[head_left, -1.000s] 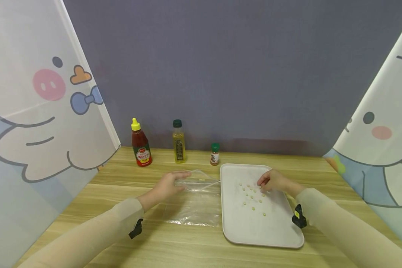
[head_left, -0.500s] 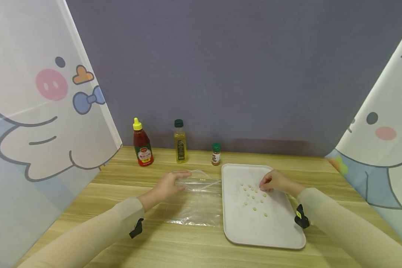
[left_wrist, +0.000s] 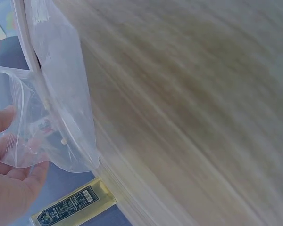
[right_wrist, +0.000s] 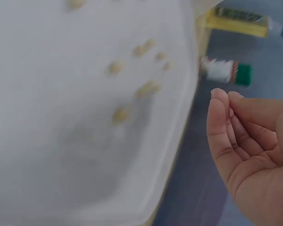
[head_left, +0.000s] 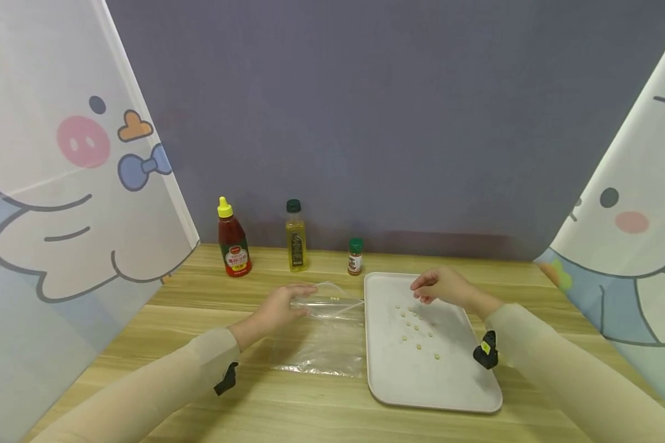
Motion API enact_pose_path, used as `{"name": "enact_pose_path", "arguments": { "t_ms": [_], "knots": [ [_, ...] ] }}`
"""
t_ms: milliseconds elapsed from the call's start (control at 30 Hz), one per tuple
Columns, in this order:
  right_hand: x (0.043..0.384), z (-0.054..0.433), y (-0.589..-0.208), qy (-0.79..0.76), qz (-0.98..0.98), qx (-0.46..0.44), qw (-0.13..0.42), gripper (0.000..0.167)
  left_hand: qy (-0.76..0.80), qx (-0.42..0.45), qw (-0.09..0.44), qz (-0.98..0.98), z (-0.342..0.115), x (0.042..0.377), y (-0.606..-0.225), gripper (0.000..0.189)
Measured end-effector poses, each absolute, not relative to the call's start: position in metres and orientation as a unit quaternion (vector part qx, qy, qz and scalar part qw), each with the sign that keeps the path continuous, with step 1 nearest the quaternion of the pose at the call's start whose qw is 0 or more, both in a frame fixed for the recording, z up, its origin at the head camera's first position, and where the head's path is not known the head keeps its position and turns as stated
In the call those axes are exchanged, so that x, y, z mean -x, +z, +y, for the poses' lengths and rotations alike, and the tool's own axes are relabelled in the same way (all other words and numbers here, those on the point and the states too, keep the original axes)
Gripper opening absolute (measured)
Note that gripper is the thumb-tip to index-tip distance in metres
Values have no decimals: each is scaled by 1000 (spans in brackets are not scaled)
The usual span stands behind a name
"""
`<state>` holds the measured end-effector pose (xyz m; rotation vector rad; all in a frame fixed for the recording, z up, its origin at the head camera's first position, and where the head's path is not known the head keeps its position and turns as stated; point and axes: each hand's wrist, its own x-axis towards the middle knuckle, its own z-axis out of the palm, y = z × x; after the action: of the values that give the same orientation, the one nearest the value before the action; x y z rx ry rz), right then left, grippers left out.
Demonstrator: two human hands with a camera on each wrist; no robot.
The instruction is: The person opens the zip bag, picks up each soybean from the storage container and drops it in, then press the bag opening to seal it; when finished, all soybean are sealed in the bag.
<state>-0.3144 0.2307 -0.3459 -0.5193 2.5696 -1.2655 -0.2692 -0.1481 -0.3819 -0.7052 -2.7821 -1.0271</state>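
Observation:
My left hand [head_left: 279, 307] grips the mouth of a clear zip-top plastic bag [head_left: 318, 347] and keeps it spread; in the left wrist view, thumb and fingers hold the bag's zip edge. A few small pale-yellow, bean-like pieces [head_left: 335, 298] show inside near the mouth. My right hand [head_left: 443, 288] is raised over the far part of a white tray [head_left: 415, 381], thumb and fingertips pinched together. The small piece between them is hidden by the fingertips [right_wrist: 219, 96]. Several similar pieces [head_left: 416, 328] lie scattered on the tray.
Along the back of the wooden table [head_left: 288, 406] stand a ketchup bottle [head_left: 234, 246], an oil bottle [head_left: 296, 240] and a green-capped spice jar [head_left: 355, 257]. A grey panel [head_left: 332, 123] rises behind them. The tray's left edge borders the bag.
My right hand has lifted from the tray and moved left and away from me. One piece near it is gone from the tray. The left hand and bag stay put.

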Motion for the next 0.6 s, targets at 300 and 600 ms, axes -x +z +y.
{"name": "enact_pose_path", "arguments": {
  "t_ms": [300,600],
  "knots": [
    [314,190,-326,-450,862,218,90,19,-336,229,45,-913,-147,267,-380,50],
    [311,150,-320,-472,846,233,87,17,-330,238,48,-912,-147,268,-379,51]
  ]
}}
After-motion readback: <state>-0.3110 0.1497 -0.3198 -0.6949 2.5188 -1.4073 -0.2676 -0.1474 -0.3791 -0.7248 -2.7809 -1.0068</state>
